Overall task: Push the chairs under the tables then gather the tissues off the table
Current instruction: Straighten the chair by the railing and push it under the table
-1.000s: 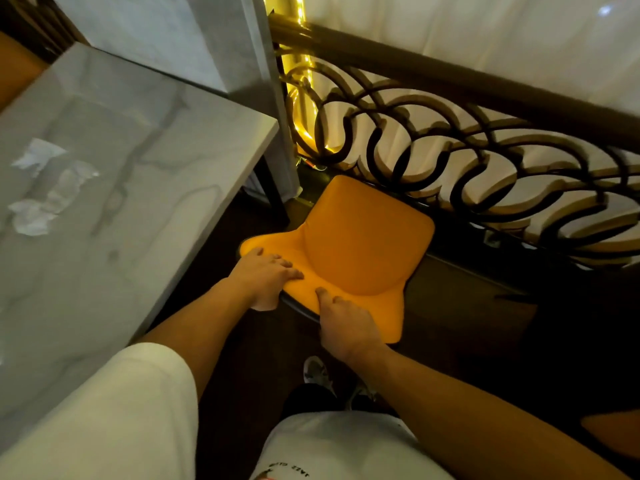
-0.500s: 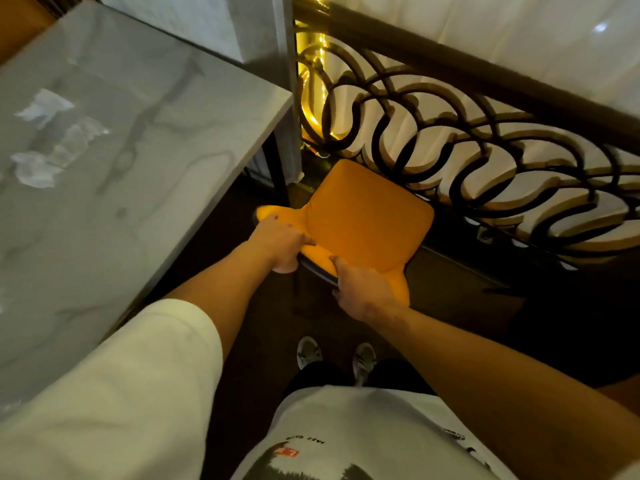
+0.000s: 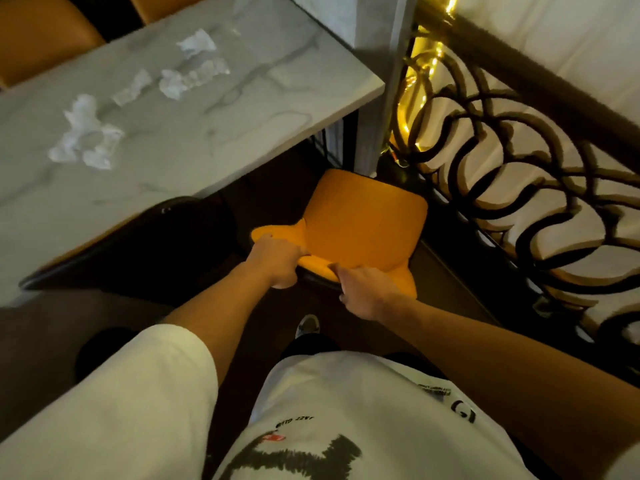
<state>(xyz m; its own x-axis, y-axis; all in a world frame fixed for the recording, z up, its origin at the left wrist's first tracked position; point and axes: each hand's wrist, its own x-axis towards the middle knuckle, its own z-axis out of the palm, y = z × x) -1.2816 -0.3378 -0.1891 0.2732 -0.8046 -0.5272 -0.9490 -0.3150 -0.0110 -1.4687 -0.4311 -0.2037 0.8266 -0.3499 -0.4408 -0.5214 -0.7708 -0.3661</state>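
An orange chair (image 3: 363, 220) stands beside the near right corner of the grey marble table (image 3: 221, 98), its seat still outside the table's edge. My left hand (image 3: 277, 261) grips the left part of the chair's backrest top. My right hand (image 3: 363, 292) grips the backrest top further right, thumb on the orange padding. Several crumpled white tissues (image 3: 86, 133) lie on the table's left part, and more tissues (image 3: 190, 74) lie further back.
A dark scrolled metal railing (image 3: 502, 161) with yellow fairy lights runs along the right, close to the chair. A marble pillar (image 3: 374, 81) stands at the table's corner. Another orange seat (image 3: 41, 32) shows beyond the table at top left. A dark chair back (image 3: 138, 237) sits at the table's near edge.
The chair has moved forward toward the table corner and pillar, with both hands still gripping its backrest. My view has shifted, showing more of the table and tissues.
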